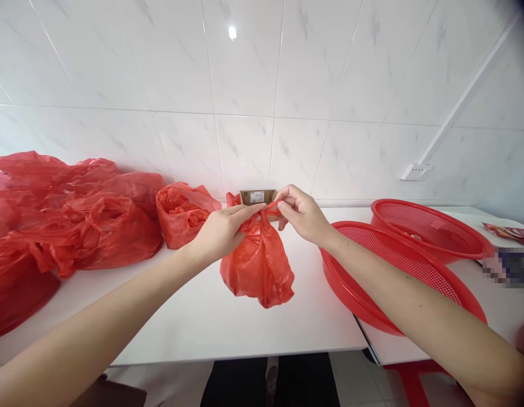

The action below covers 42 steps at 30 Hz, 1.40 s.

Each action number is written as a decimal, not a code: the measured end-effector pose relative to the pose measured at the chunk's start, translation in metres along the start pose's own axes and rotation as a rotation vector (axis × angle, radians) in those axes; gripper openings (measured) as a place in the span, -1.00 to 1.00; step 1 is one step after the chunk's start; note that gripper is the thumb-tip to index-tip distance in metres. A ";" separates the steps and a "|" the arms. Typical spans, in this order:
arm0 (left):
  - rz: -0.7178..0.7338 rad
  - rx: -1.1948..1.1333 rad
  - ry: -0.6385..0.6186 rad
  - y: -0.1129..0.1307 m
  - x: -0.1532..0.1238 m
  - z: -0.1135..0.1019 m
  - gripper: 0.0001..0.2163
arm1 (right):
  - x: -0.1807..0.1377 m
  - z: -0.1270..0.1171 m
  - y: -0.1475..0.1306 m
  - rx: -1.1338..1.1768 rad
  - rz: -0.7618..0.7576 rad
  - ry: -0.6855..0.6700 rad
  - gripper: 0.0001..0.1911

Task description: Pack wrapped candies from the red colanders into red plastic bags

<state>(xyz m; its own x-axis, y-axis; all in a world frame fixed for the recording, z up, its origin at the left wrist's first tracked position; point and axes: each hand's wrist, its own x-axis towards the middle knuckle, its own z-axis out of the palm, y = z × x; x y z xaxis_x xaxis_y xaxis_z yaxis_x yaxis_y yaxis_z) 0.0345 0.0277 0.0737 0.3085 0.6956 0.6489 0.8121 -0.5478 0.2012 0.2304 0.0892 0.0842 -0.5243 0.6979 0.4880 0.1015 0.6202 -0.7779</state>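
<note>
A crinkled, translucent red plastic bag [251, 268], bulging below a tightly gathered neck, is held neck-up between the tabletop's [194, 322] front and back edges.

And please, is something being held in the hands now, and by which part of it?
Yes: a red plastic bag, by its gathered top. The left hand holds the neck; the right hand pinches a twisted end of it.
</note>
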 end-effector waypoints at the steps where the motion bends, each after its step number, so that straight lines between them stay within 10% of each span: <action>1: -0.042 -0.012 -0.024 -0.001 0.001 -0.002 -0.63 | 0.001 -0.003 0.002 -0.018 -0.011 -0.010 -0.93; 9: -0.502 -0.246 -0.104 -0.047 -0.024 -0.023 -0.64 | 0.020 -0.075 0.070 -0.568 0.173 0.210 -0.94; 14: -0.674 -0.512 -0.106 -0.069 -0.040 -0.023 -0.56 | 0.026 -0.079 0.081 -0.583 0.184 0.201 -0.93; 25: -0.489 -0.914 -0.070 -0.023 -0.016 0.025 -0.52 | 0.036 -0.003 0.025 0.298 0.243 0.231 -0.88; 33: -0.468 -0.706 0.079 -0.016 -0.052 0.101 -0.53 | -0.022 0.045 0.114 0.121 0.341 0.259 -0.62; 42: -0.503 -0.303 -0.046 -0.020 -0.151 0.123 -0.64 | -0.080 0.091 0.163 0.033 0.401 -0.009 -0.82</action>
<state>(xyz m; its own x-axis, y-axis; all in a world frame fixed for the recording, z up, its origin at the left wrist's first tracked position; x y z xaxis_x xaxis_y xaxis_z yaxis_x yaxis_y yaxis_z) 0.0330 -0.0093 -0.1180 -0.0518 0.9201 0.3882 0.6884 -0.2488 0.6814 0.2119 0.1017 -0.1178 -0.4555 0.8792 0.1396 0.2729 0.2872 -0.9182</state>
